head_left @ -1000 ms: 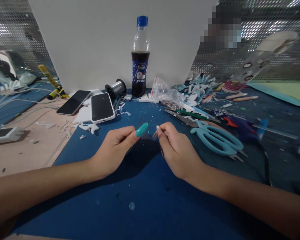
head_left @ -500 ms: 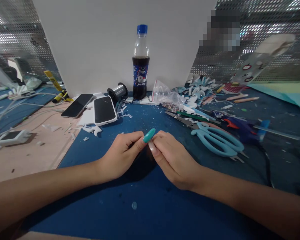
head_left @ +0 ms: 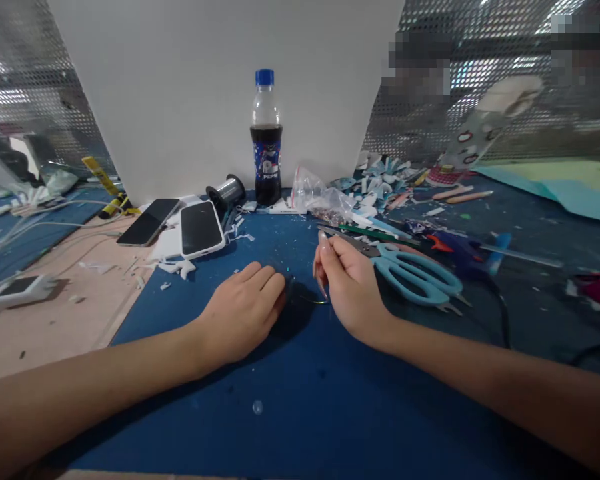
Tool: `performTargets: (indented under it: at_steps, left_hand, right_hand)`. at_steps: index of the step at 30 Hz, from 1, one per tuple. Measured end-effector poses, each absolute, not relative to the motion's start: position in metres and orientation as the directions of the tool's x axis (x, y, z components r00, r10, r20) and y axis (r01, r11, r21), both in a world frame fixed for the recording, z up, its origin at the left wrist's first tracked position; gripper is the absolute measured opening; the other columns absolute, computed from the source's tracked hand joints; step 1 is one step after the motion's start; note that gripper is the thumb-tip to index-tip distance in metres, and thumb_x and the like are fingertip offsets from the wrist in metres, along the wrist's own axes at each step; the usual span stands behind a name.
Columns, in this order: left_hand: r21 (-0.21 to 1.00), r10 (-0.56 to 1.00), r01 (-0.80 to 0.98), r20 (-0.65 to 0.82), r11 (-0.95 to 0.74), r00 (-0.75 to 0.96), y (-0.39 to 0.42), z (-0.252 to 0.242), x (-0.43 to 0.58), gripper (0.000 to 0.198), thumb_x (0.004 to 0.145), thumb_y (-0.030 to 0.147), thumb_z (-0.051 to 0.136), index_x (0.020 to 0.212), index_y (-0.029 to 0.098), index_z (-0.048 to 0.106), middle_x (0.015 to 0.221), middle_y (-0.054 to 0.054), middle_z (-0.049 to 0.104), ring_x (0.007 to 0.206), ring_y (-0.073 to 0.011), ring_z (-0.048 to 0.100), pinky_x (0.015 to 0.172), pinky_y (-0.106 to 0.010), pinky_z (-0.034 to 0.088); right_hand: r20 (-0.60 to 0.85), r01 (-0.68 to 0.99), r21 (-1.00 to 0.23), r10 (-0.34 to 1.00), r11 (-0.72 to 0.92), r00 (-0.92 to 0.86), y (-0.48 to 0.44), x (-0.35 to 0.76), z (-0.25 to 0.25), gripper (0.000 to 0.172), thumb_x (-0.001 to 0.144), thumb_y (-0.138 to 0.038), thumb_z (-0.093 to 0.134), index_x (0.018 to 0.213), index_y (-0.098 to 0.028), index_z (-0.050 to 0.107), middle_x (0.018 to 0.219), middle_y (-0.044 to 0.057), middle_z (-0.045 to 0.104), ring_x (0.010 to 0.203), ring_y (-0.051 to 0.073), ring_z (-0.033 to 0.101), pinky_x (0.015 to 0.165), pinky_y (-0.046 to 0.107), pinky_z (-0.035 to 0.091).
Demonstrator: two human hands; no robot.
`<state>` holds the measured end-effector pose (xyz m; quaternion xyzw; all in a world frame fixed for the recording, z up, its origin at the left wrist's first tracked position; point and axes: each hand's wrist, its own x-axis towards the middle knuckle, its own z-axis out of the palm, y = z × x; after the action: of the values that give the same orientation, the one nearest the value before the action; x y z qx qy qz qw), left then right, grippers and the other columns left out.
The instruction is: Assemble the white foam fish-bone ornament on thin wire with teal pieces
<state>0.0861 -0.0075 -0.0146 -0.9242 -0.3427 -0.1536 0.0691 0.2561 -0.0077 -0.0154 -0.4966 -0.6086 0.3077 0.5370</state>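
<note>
Showing in the gap between the hands, a thin yellowish strand [head_left: 316, 302] had become visible; half a second earlier the hands had met there and covered the spot. The change was judged to mean that the joint fingertip work had broken off for the moment, leaving the strand exposed. Its right end reached the lower fingertips of the right hand [head_left: 347, 283]; its left end faded towards the left hand [head_left: 247, 303], where contact could not be confirmed. Whether it touched the table [head_left: 300, 413] could not be determined.

The right hand was half curled, thumb raised; a firm grip on the strand could not be verified. The left hand had turned knuckles up, fingers folded under, thumb out of sight, any contents hidden.

Blue-handled scissors [head_left: 386, 259] lay just beyond the right hand, which overlapped their blades in view. Farther back, a spool [head_left: 227, 192] lay near a white-edged phone [head_left: 201, 229], and a bottle [head_left: 267, 160] stood upright before a pale panel [head_left: 180, 87].
</note>
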Motion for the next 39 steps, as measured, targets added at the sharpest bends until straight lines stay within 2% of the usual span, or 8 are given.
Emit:
performTargets:
  at_steps: [11,17,22,25,27,30,32,39]
  left_hand:
    - [-0.171,0.685,0.696,0.130,-0.697,0.717,0.017,-0.007,0.111,0.028,0.093,0.029,0.032,0.087,0.013,0.055,0.082,-0.008,0.061,0.077,-0.0221,0.056,0.066,-0.033,0.045]
    - [-0.290,0.679,0.651,0.005,-0.702,0.734,0.020,-0.003,0.124,0.019,0.086,0.011,0.039,0.096,0.014,0.056,0.081,-0.008,0.064,0.073,-0.0228,0.061,0.060,-0.031,0.044]
    - [-0.245,0.662,0.650,0.043,-0.719,0.748,0.017,0.001,0.117,0.017,0.087,0.011,0.037,0.087,0.013,0.055,0.079,-0.008,0.062,0.071,-0.0213,0.059,0.060,-0.030,0.042]
    - [-0.039,0.699,0.711,0.155,-0.702,0.698,0.011,0.003,0.107,0.022,0.090,0.018,0.034,0.077,0.014,0.051,0.071,-0.005,0.057,0.063,-0.0162,0.053,0.058,-0.028,0.038]
    - [0.246,0.769,0.729,0.222,-0.639,0.600,0.003,0.002,0.100,0.022,0.090,0.020,0.036,0.070,0.016,0.045,0.062,0.001,0.049,0.055,-0.0117,0.045,0.053,-0.024,0.033]
    - [0.753,0.870,0.510,0.167,-0.416,0.464,-0.006,-0.003,0.091,0.025,0.090,0.030,0.041,0.068,0.018,0.041,0.056,0.005,0.040,0.050,-0.0078,0.037,0.048,-0.020,0.030]
    - [0.941,0.899,0.274,0.063,-0.198,0.433,-0.009,-0.008,0.089,0.027,0.088,0.037,0.045,0.069,0.018,0.041,0.055,0.006,0.041,0.048,-0.0066,0.036,0.046,-0.018,0.029]
    - [0.975,0.883,-0.103,-0.132,0.198,0.450,-0.006,-0.013,0.088,0.023,0.085,0.030,0.051,0.069,0.016,0.043,0.058,0.005,0.043,0.048,-0.0045,0.036,0.046,-0.015,0.029]
  right_hand:
    - [0.409,0.075,-0.913,0.902,0.402,0.140,-0.007,0.258,-0.020,0.035,0.093,-0.036,0.040,0.063,-0.019,0.042,0.047,-0.007,0.037,0.039,0.006,0.034,0.040,0.021,0.028]
    - [0.410,0.060,-0.912,0.901,0.406,0.142,-0.008,0.259,-0.020,0.036,0.092,-0.036,0.041,0.061,-0.019,0.042,0.047,-0.007,0.036,0.040,0.006,0.035,0.042,0.021,0.030]
    - [0.385,0.049,-0.923,0.913,0.382,0.137,-0.007,0.259,-0.019,0.036,0.093,-0.037,0.040,0.061,-0.019,0.042,0.045,-0.007,0.035,0.038,0.006,0.034,0.041,0.022,0.030]
    - [0.411,0.090,-0.911,0.904,0.402,0.120,-0.010,0.259,-0.019,0.037,0.093,-0.038,0.039,0.061,-0.019,0.041,0.046,-0.007,0.035,0.038,0.007,0.034,0.041,0.022,0.030]
    - [0.456,0.148,-0.886,0.886,0.441,0.089,-0.013,0.259,-0.018,0.038,0.093,-0.038,0.038,0.061,-0.019,0.041,0.047,-0.006,0.036,0.040,0.007,0.036,0.043,0.023,0.031]
    - [0.522,0.233,-0.832,0.853,0.504,0.016,-0.018,0.259,-0.016,0.037,0.094,-0.033,0.037,0.060,-0.019,0.041,0.047,-0.006,0.037,0.042,0.007,0.039,0.047,0.023,0.033]
    - [0.561,0.283,-0.790,0.828,0.544,-0.028,-0.020,0.260,-0.014,0.035,0.094,-0.029,0.037,0.061,-0.019,0.042,0.048,-0.005,0.039,0.042,0.007,0.040,0.048,0.023,0.035]
    - [0.656,0.477,-0.589,0.731,0.652,-0.189,-0.026,0.261,-0.008,0.027,0.090,-0.015,0.040,0.065,-0.017,0.048,0.052,-0.003,0.048,0.047,0.007,0.046,0.051,0.022,0.037]
